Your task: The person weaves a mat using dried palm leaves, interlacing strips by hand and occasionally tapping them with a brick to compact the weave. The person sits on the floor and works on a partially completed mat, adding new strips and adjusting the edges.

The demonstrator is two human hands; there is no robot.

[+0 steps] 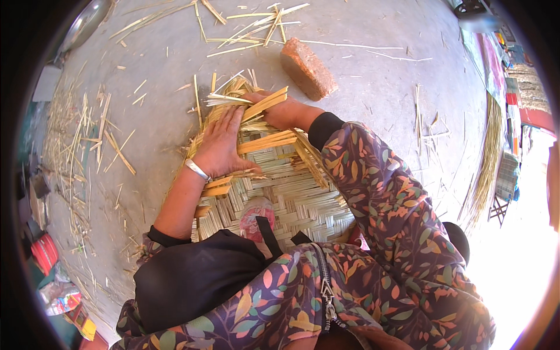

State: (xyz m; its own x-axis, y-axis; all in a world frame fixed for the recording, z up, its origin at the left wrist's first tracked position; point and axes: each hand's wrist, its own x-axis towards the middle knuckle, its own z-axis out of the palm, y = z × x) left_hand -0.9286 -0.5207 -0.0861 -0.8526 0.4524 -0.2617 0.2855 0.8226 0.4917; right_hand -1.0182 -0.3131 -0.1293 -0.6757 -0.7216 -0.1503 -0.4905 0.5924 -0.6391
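A mat-like woven piece point(277, 192) of flat pale straw strips lies before me. Folded yellow strips stick out along its far, bundled rim point(236, 87). My left hand point(219, 146), with a silver bangle at the wrist, lies on the left part of that rim, fingers stretched forward and thumb apart. At the far edge, my right hand point(282, 111) is closed round the rim's straw strips point(265, 104); some strips cross over it and partly hide its fingers.
A reddish brick point(309, 69) lies on the grey floor point(373, 76) just beyond my right hand. Loose straw pieces point(265, 26) are scattered at the far side and left. A long straw bundle point(483, 160) lies at the right. A metal bowl point(84, 23) shows at the far left.
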